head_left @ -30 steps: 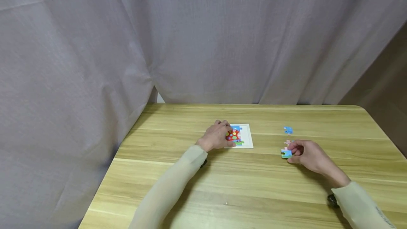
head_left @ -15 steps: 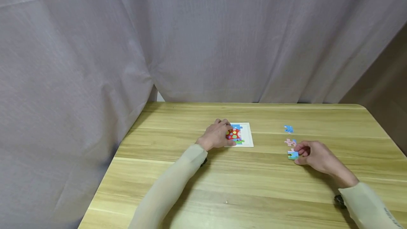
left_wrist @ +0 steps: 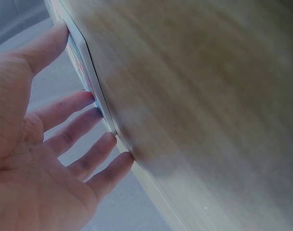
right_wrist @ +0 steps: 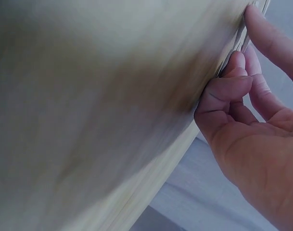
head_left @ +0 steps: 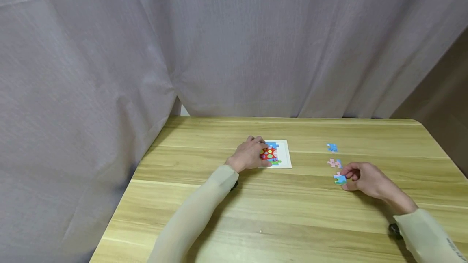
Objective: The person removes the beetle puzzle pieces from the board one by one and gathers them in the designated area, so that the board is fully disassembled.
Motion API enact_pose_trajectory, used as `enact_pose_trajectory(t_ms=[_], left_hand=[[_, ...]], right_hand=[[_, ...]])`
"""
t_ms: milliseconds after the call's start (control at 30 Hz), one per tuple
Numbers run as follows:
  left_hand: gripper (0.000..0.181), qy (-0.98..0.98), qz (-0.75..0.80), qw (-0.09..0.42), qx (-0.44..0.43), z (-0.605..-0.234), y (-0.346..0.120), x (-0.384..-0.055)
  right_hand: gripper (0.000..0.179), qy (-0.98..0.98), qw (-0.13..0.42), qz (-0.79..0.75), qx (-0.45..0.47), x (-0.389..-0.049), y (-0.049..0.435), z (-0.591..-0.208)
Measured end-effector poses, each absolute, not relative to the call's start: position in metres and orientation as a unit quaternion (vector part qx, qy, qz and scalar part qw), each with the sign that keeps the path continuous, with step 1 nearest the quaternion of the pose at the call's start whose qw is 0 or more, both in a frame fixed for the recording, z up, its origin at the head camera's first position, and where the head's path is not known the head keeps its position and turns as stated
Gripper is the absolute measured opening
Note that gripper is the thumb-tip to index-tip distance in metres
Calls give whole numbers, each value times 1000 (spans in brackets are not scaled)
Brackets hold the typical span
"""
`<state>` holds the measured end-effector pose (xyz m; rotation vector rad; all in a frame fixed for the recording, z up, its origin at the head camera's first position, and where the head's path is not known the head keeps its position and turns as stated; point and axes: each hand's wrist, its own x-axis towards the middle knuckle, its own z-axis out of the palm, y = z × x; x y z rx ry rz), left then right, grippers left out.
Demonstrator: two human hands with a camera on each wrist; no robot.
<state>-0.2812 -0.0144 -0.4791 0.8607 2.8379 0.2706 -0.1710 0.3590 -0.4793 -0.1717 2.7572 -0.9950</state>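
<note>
My left hand [head_left: 249,155] rests on the left side of a white puzzle tray [head_left: 286,155]. In the left wrist view its spread fingers [left_wrist: 64,137] touch the tray's edge. Joined puzzle pieces [head_left: 269,153], red with coloured dots, blue and green, fill the tray's visible left part; the hand covers some of them. On the right, my right hand [head_left: 369,180] pinches a blue and green puzzle piece [head_left: 339,179] between thumb and index finger, low at the table. Just beyond it lies a pink puzzle piece [head_left: 334,163], and farther back a blue one [head_left: 332,147].
The wooden table [head_left: 234,206] has its far edge against a grey curtain [head_left: 241,52]. Darker cloth [head_left: 438,104] hangs at the right. A tiny pale speck [head_left: 260,231] lies on the tabletop near the front.
My right hand has moved right and slightly toward me with the blue and green puzzle piece, leaving the pink piece in fuller view. The left hand stays on the tray.
</note>
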Motion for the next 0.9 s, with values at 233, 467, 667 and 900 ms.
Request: enact_pose_trajectory(t_ms=[233, 467, 667, 900], left_hand=[[66, 949, 94, 81, 289, -479, -15, -281], [66, 950, 93, 83, 286, -478, -14, -281], [65, 951, 91, 82, 285, -477, -14, -281], [70, 951, 92, 83, 283, -478, -15, -282]], right_hand=[[33, 932, 118, -338, -53, -174, 361, -478], [32, 928, 117, -347, -62, -173, 361, -479], [35, 929, 121, -344, -63, -174, 362, -478], [37, 938, 111, -321, -71, -175, 358, -472]])
